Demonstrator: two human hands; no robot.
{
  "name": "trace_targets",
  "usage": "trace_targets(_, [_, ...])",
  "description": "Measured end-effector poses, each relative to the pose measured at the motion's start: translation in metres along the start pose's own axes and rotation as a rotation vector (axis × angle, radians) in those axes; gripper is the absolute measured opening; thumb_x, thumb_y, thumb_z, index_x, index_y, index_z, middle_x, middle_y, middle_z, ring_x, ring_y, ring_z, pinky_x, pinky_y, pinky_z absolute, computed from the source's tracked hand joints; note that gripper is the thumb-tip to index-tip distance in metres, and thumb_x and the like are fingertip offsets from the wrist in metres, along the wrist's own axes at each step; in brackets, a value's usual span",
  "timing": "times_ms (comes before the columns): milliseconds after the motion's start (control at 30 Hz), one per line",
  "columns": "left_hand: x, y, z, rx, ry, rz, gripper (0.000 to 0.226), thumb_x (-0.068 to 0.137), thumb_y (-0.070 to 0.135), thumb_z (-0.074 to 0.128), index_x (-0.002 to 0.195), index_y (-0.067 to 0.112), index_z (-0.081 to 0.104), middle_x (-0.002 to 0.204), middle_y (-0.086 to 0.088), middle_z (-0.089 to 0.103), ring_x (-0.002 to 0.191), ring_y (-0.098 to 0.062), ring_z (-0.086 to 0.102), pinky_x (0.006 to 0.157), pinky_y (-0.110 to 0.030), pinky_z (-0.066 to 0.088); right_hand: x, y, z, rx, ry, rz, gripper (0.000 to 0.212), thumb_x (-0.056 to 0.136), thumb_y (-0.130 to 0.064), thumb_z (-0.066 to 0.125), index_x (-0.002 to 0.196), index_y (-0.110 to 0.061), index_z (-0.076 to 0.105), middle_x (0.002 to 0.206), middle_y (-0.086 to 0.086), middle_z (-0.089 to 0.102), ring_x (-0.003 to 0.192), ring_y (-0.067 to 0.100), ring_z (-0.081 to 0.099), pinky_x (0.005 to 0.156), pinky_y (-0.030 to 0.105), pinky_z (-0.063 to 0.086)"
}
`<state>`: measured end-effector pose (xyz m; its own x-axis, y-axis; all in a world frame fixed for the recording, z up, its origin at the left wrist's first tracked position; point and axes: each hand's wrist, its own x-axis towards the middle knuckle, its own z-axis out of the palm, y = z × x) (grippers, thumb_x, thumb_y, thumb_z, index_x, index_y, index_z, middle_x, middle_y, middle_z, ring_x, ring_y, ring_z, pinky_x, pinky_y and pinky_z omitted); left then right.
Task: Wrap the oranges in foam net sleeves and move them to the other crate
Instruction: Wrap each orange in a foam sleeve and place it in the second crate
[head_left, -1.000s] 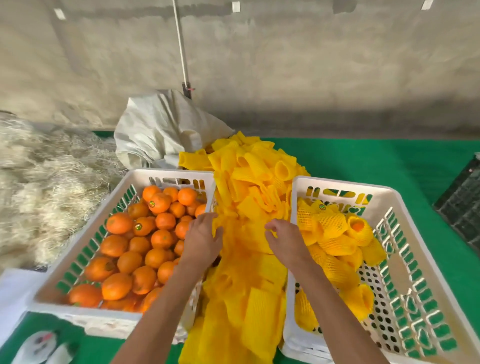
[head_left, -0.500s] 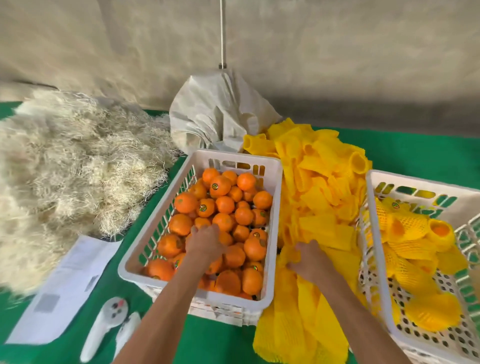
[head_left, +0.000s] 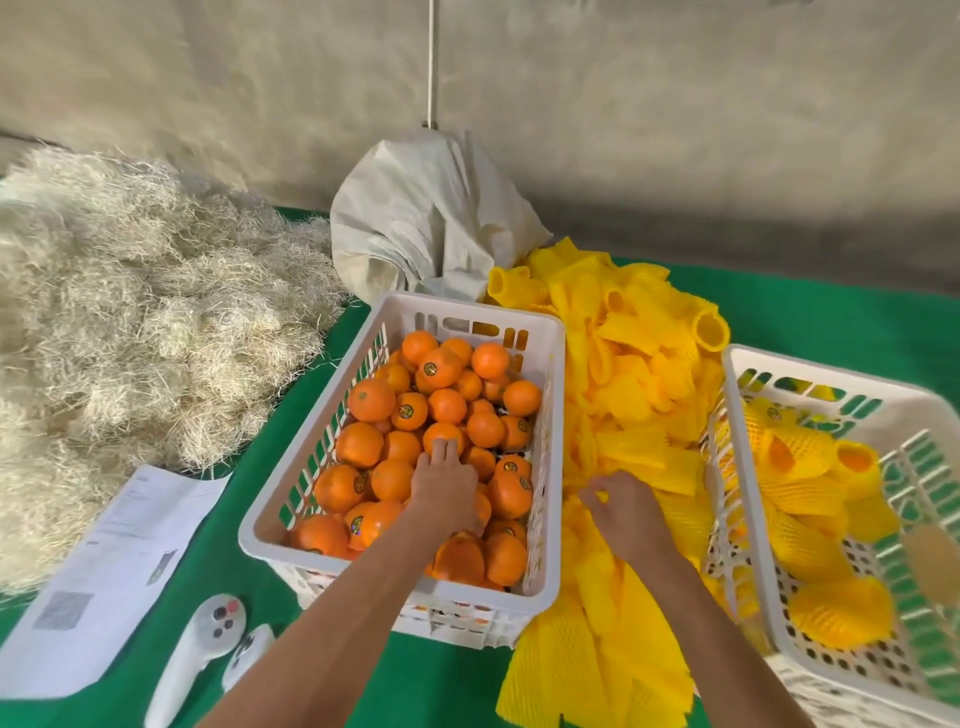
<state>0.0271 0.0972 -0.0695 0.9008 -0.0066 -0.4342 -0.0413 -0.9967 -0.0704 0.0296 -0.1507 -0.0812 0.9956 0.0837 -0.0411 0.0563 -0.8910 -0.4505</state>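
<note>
left hand (head_left: 445, 488) – fingers spread flat on the oranges (head_left: 447, 405) in the left crate (head_left: 470, 312), none gripped yet | right hand (head_left: 621, 512) – fingers curled into the foam net sleeves (head_left: 631, 395) between the crates, apparently pinching one | target crate (head_left: 831, 371) lies right of both hands, right hand nearer

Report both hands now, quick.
Left hand: open, fingers flat on the oranges in the left crate.
Right hand: pinching a sleeve from the pile.
</note>
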Motion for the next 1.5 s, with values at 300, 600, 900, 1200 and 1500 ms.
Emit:
trace_targets(300, [-0.016, -0.004, -0.013, -0.422, 0.309, -0.025, 0.052, 0.086, 0.062, 0.071, 0.102, 0.014, 0.059, 0.107, -0.006, 0.06, 0.115, -0.033, 0.056, 0.096, -0.044, 0.047, -0.019, -0.024, -0.071, 0.59, 0.303, 0.064, 0.014, 0.1, -0.03, 0.063, 0.107, -0.027, 0.074, 0.101, -0.004, 0.075, 0.087, 0.015, 0.073, 0.071, 0.025, 0.053])
trace_targets(600, [-0.062, 0.088, -0.079, -1.601, 0.578, 0.285, 0.037, 0.11, 0.031, 0.049, 0.145, 0.033, 0.04, 0.086, -0.016, 0.064, 0.065, -0.015, 0.065, 0.056, -0.029, 0.057, -0.047, -0.055, -0.131, 0.823, 0.443, -0.098, 0.019, 0.097, -0.021, 0.066, 0.093, -0.039, 0.069, 0.087, -0.023, 0.073, 0.075, 0.002, 0.073, 0.066, 0.033, 0.062])
trace_targets(900, [-0.077, 0.134, -0.092, -1.717, 0.237, 0.434, 0.104, 0.067, 0.076, 0.083, 0.154, 0.056, 0.03, 0.16, 0.019, 0.036, 0.145, -0.008, 0.042, 0.115, -0.041, 0.047, -0.05, -0.04, -0.148, 0.745, 0.313, -0.078, 0.008, 0.096, -0.034, 0.067, 0.102, -0.039, 0.068, 0.101, -0.02, 0.071, 0.099, 0.001, 0.065, 0.077, 0.024, 0.055])
trace_targets(1200, [-0.071, 0.151, -0.105, -1.979, 0.01, 0.282, 0.044, 0.105, -0.002, 0.05, 0.148, 0.007, 0.048, 0.116, -0.003, 0.07, 0.087, -0.001, 0.074, 0.072, -0.023, 0.06, -0.052, -0.027, -0.158, 1.523, 0.164, 0.096, 0.019, 0.101, -0.017, 0.06, 0.105, -0.004, 0.074, 0.1, 0.013, 0.077, 0.095, 0.026, 0.075, 0.072, 0.033, 0.061])
trace_targets(1500, [-0.079, 0.148, -0.104, -2.105, -0.306, 0.253, 0.047, 0.104, 0.032, 0.05, 0.142, 0.004, 0.051, 0.118, -0.022, 0.068, 0.082, -0.03, 0.069, 0.053, -0.031, 0.049, -0.035, 0.007, -0.152, 1.827, -0.02, 0.471, 0.034, 0.1, -0.021, 0.061, 0.131, -0.008, 0.064, 0.123, 0.013, 0.072, 0.114, 0.031, 0.067, 0.082, 0.041, 0.057])
